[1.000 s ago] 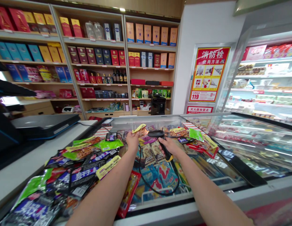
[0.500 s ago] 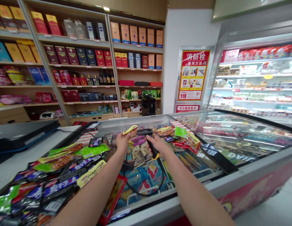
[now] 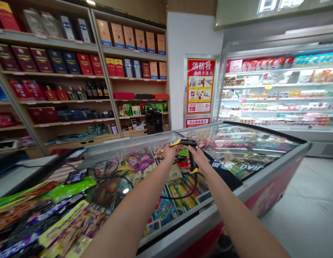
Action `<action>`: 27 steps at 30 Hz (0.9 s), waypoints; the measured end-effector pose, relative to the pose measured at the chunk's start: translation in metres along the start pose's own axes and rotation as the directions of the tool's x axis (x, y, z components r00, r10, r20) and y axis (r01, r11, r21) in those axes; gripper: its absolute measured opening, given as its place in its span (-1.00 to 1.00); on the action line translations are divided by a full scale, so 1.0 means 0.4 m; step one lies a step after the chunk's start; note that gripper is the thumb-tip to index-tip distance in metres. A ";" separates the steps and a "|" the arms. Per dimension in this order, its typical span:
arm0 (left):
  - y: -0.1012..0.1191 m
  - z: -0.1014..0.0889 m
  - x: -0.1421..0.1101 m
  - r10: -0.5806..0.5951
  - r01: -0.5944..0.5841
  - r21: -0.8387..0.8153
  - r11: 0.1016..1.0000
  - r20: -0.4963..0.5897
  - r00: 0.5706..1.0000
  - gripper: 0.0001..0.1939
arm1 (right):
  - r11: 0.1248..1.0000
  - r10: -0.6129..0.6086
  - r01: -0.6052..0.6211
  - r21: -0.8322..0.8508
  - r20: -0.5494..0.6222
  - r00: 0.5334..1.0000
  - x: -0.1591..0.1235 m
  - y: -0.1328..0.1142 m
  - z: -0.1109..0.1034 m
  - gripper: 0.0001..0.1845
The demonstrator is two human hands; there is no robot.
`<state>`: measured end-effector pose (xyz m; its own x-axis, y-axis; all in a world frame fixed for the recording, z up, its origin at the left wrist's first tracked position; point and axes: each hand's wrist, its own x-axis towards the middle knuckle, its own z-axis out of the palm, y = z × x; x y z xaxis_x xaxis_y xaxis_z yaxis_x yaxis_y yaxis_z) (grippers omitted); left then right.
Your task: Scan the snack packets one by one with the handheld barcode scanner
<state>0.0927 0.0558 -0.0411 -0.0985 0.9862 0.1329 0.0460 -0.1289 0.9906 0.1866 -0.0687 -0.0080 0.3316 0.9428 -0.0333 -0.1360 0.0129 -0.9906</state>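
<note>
Left hand: the left hand (image 3: 169, 152) is stretched out over the freezer (image 3: 276, 161), fingers pinched on a small yellow packet (image 3: 176, 142) held at its top edge.
Right hand: the right hand (image 3: 199, 157) is wrapped around the grip of a black scanner (image 3: 190, 150), head tipped toward the packet.
Packet: in the air above the glass lid, just beside the scanner head; touching or apart cannot be told.
Cable: a black cable (image 3: 182, 195) hangs from the scanner's yellow base and loops down across the lid.
Freezer: glass-topped chest, goods visible under the panes.
Snacks: a heap of snack bags (image 3: 61, 211) lies on the lid at the left, well apart from both hands.
Behind: shelves (image 3: 75, 75) of boxed goods, a red poster (image 3: 200, 86) on the wall, a cooler (image 3: 276, 93) at the right.
</note>
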 end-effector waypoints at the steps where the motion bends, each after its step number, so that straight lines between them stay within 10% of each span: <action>1: 0.003 0.023 0.001 0.030 -0.029 0.083 0.996 -0.011 0.999 -0.84 | 1.000 -0.002 0.002 0.009 -0.020 1.000 0.001 0.002 -0.016 -0.65; 6: 0.013 0.054 0.011 0.156 -0.108 0.374 0.921 -0.100 0.983 -0.68 | 0.998 -0.015 0.018 0.062 -0.056 0.998 0.002 0.013 -0.054 -0.68; 11: 0.013 -0.030 0.006 0.172 -0.121 0.401 0.908 -0.092 0.981 -0.75 | 0.999 -0.017 0.019 0.043 -0.043 0.999 -0.008 0.021 -0.036 -0.68; 17: 0.041 -0.362 -0.056 0.259 -0.307 0.584 0.751 0.167 0.951 -0.75 | 0.999 0.007 -0.011 0.046 0.095 0.995 -0.034 0.039 0.047 -0.63; 22: 0.111 -0.706 -0.243 -0.057 -0.161 0.959 0.234 0.179 0.982 -0.69 | 0.997 0.038 -0.051 0.057 0.212 0.976 -0.058 0.057 0.159 -0.64; 27: 0.116 -0.816 -0.506 -0.129 -0.086 0.990 0.111 0.100 0.987 -0.61 | 0.997 -0.001 -0.022 0.072 0.302 0.953 -0.086 0.068 0.259 -0.68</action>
<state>-0.2098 -0.1836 -0.0113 -0.0038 1.0000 -0.0001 0.9978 0.0038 0.0663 0.0750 -0.0662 -0.0201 0.0344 0.9994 0.0095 -0.2100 0.0165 -0.9776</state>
